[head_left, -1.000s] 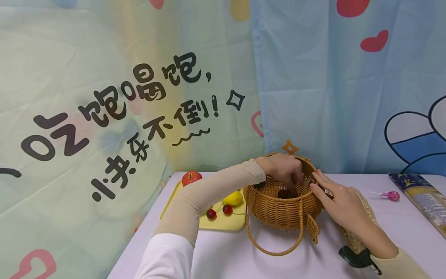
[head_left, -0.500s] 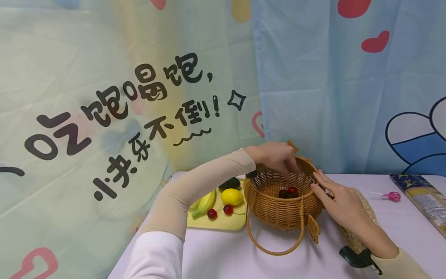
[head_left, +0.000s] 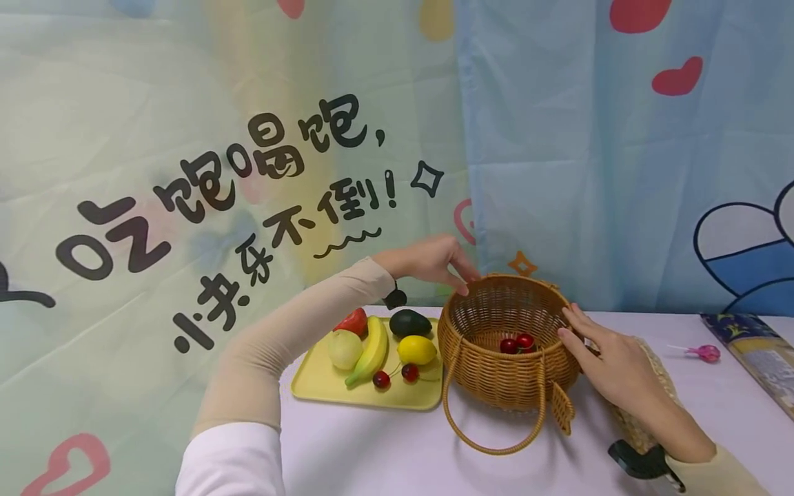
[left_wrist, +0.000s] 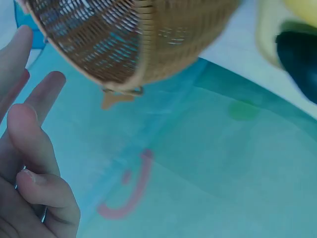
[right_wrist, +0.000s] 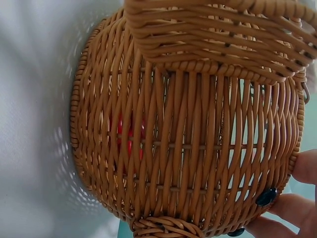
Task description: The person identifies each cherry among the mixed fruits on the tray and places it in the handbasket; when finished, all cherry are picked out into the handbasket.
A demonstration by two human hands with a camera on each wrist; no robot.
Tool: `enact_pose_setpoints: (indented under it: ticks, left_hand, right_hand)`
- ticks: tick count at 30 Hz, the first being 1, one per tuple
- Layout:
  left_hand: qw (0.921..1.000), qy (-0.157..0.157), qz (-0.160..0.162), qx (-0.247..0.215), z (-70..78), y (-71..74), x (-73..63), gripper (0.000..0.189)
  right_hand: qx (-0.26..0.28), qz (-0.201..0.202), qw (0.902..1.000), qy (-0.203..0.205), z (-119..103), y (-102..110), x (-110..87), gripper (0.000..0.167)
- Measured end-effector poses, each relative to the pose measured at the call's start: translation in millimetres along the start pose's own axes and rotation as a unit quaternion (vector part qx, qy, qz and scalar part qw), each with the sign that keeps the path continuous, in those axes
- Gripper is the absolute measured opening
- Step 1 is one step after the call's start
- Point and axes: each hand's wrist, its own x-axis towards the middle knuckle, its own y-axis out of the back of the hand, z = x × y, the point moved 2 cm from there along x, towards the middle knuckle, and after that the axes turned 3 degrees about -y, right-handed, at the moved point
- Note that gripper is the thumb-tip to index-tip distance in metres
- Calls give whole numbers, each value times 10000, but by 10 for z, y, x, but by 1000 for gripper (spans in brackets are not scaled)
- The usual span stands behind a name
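A brown wicker basket (head_left: 496, 379) stands on the table, with its loop handle hanging down in front. Two red cherries (head_left: 525, 342) lie inside; in the right wrist view some red (right_wrist: 130, 136) shows through the weave. My left hand (head_left: 434, 260) hovers beside the basket's far left rim, holding nothing, its fingers loosely bent. On the other side my right hand (head_left: 611, 362) rests with extended fingers against the basket's right rim. In the right wrist view its fingertips (right_wrist: 292, 208) touch the wicker near a black bead eye (right_wrist: 266, 197).
Left of the basket, a yellow tray (head_left: 310, 386) bears a red apple (head_left: 352, 322), a pale round fruit (head_left: 344, 350), a banana (head_left: 372, 351), an avocado (head_left: 409, 322), a lemon (head_left: 417, 350) and two cherries (head_left: 381, 379). At right lie a pink lollipop (head_left: 707, 353) and a printed packet (head_left: 753, 351).
My left hand has come up out of the basket and moved left past its rim, with nothing in it. The cherries inside are now uncovered. My right hand has stayed at the rim.
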Motion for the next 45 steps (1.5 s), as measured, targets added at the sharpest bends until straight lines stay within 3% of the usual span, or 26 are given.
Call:
enact_pose_setpoints:
  ticks: [5,12,15,20,25,30,36,45]
  left_hand:
    - [9989,330,203,-258,-174,0,-377,30]
    - [9930,1057,324,-414,-391,-150,-969,29]
    - [9913,1226,311,-371,-436,-236,-1141,29]
    - [9926,1174,200,-257,-428,-389,-1337,33]
    - [9920,1244,124,-178,-406,-539,-1441,35]
    - [9914,1304,-13,135,-420,-706,-1458,33]
    - [9895,1402,-176,308,-421,-892,-1407,33]
    - [9896,1180,-473,676,-333,-1154,-1288,36]
  right_hand:
    - [23,110,9999,55,21,3,1,59]
    - [-12,119,9999,65,22,1,9,59]
    - [-41,137,9999,71,29,5,9,58]
    - [-40,145,9999,81,35,6,8,58]
    - [-45,153,9998,91,30,2,4,58]
    - [-55,153,9998,98,26,-9,2,58]
    - [-42,196,9997,146,34,-19,4,56]
    - [-42,107,9999,61,20,-24,15,59]
